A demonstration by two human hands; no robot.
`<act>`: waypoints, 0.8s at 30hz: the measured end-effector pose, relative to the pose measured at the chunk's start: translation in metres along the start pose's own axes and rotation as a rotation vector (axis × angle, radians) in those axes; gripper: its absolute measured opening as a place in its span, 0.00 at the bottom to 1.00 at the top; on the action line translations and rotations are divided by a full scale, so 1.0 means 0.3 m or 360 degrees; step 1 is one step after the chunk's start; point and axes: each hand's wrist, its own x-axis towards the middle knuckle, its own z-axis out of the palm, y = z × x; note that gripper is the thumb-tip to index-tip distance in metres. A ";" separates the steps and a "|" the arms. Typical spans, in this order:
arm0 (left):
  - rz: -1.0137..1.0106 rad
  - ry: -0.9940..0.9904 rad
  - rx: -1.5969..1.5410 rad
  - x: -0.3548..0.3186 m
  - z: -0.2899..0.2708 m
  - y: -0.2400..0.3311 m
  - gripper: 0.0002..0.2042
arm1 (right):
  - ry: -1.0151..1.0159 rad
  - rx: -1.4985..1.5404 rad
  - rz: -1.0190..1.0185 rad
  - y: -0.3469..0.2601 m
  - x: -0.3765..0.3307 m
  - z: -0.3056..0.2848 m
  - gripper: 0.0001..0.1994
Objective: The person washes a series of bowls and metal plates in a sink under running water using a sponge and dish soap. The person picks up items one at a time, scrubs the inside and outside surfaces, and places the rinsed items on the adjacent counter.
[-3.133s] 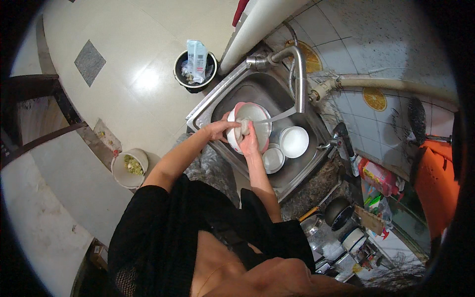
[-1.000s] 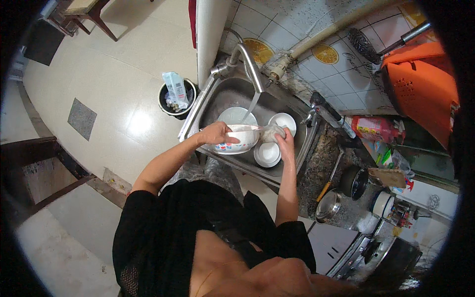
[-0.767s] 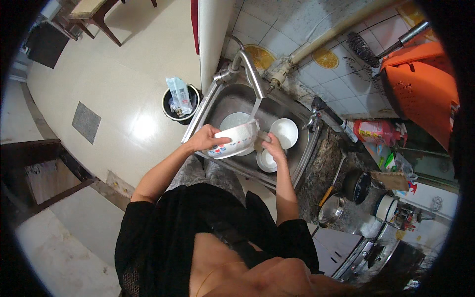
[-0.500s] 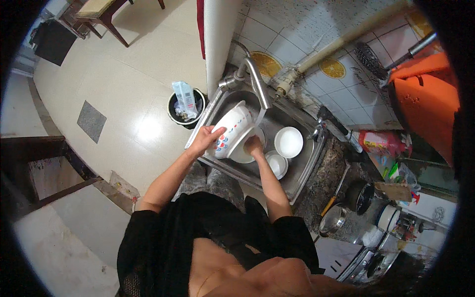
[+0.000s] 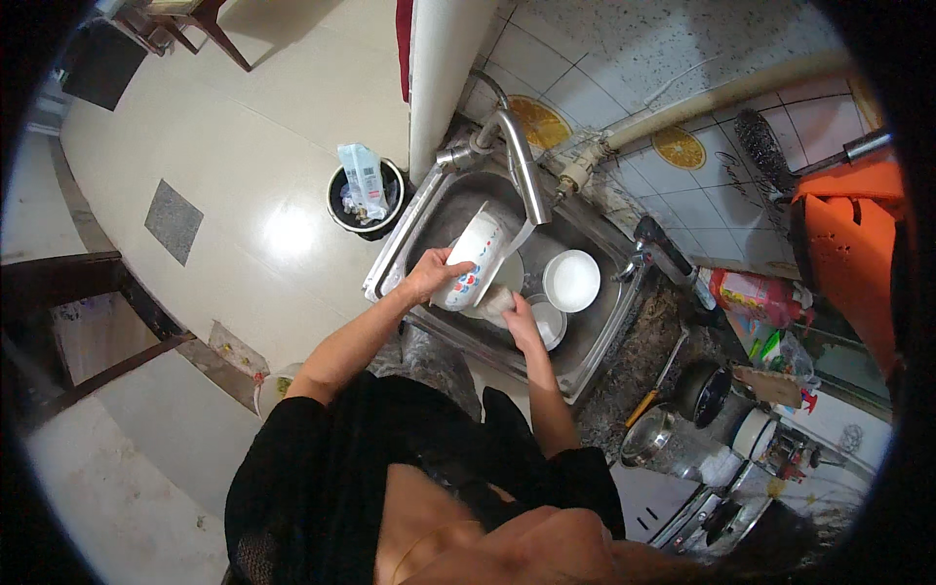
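Observation:
My left hand (image 5: 429, 274) grips a white bowl with a red and blue pattern (image 5: 471, 260), tilted on its side over the steel sink (image 5: 409, 229) under the tap (image 5: 512, 156). Just below the bowl, my right hand (image 5: 521, 320) holds a pale scrub sponge (image 5: 495, 299) against its underside. In the sink basin lie a white bowl (image 5: 571, 279) and a smaller bowl (image 5: 549, 325) next to my right hand.
A black bin (image 5: 363, 195) with a packet in it stands on the floor left of the sink. On the counter to the right sit a red bottle (image 5: 759, 295), a black pan (image 5: 698, 390), a steel pot (image 5: 653, 441) and an orange object (image 5: 848, 253).
The patterned bowl has been turned from lying flat to standing on its side under the tap. My right hand has moved from the smaller bowls to the bowl's underside.

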 end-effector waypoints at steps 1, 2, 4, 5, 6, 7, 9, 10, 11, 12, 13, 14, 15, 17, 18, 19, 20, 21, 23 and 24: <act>-0.0011 -0.0017 0.0024 0.002 0.001 -0.003 0.10 | 0.0036 -0.0150 -0.0180 -0.051 -0.061 -0.005 0.19; -0.0019 -0.0026 0.0045 0.003 0.000 -0.007 0.11 | 0.0063 -0.0302 -0.0361 -0.091 -0.108 -0.008 0.20; -0.0004 -0.0093 0.0104 0.001 -0.002 -0.020 0.12 | 0.0130 -0.0542 -0.0671 -0.185 -0.183 0.014 0.21; 0.0033 -0.0154 0.0141 0.010 -0.004 -0.025 0.12 | 0.0174 -0.0637 -0.0811 -0.245 -0.199 0.054 0.21; 0.0077 -0.0204 0.0176 0.014 -0.011 -0.031 0.12 | 0.0208 -0.0733 -0.0956 -0.295 -0.200 0.098 0.20; 0.0111 -0.0282 0.0072 0.015 -0.024 -0.038 0.13 | 0.0186 -0.0797 -0.1052 -0.341 -0.190 0.139 0.19; 0.0164 -0.0320 0.0173 0.002 -0.023 -0.015 0.13 | 0.0250 -0.0949 -0.1221 -0.377 -0.126 0.213 0.18; 0.0188 -0.0336 0.0223 -0.003 -0.024 -0.005 0.13 | 0.0357 -0.1132 -0.1228 -0.391 -0.088 0.225 0.17; 0.0221 -0.0389 0.0279 -0.001 -0.039 -0.010 0.13 | 0.0452 -0.1308 -0.1241 -0.408 -0.043 0.242 0.17; 0.0246 -0.0452 0.0335 0.009 -0.051 -0.028 0.12 | 0.0556 -0.1486 -0.1240 -0.421 0.000 0.250 0.17; 0.0272 -0.0513 0.0389 0.019 -0.062 -0.046 0.12 | 0.0527 -0.1317 -0.1119 -0.434 0.051 0.249 0.17; 0.0289 -0.0600 0.0449 0.031 -0.057 -0.058 0.11 | 0.0522 -0.1150 -0.0982 -0.439 0.107 0.221 0.17; 0.0140 -0.0537 0.0210 0.018 -0.037 -0.049 0.12 | 0.0506 -0.0979 -0.0856 -0.439 0.169 0.192 0.17; 0.0077 -0.0496 0.0059 0.011 0.001 -0.049 0.14 | 0.0452 -0.0349 -0.0455 -0.269 0.367 0.080 0.21; 0.0071 -0.0394 -0.0049 -0.002 -0.026 -0.055 0.14 | 0.0185 -0.0032 -0.0035 -0.381 0.301 0.094 0.23; 0.0034 -0.0393 -0.0030 -0.006 -0.021 -0.051 0.15 | 0.0129 0.0340 0.0099 -0.300 0.338 0.049 0.23; 0.0011 -0.0385 -0.0061 -0.008 -0.013 -0.045 0.15 | 0.0064 0.0718 0.0237 -0.166 0.398 0.024 0.23; -0.0008 -0.0360 -0.0100 -0.009 -0.010 -0.042 0.15 | 0.0080 0.0890 0.0242 -0.065 0.423 0.039 0.24; -0.0050 -0.0330 -0.0178 -0.021 -0.025 -0.058 0.14 | 0.0113 0.1224 0.0285 0.155 0.396 0.071 0.25; -0.0062 -0.0289 -0.0262 -0.022 -0.028 -0.061 0.13 | 0.0159 0.1081 0.0290 0.235 0.389 0.079 0.24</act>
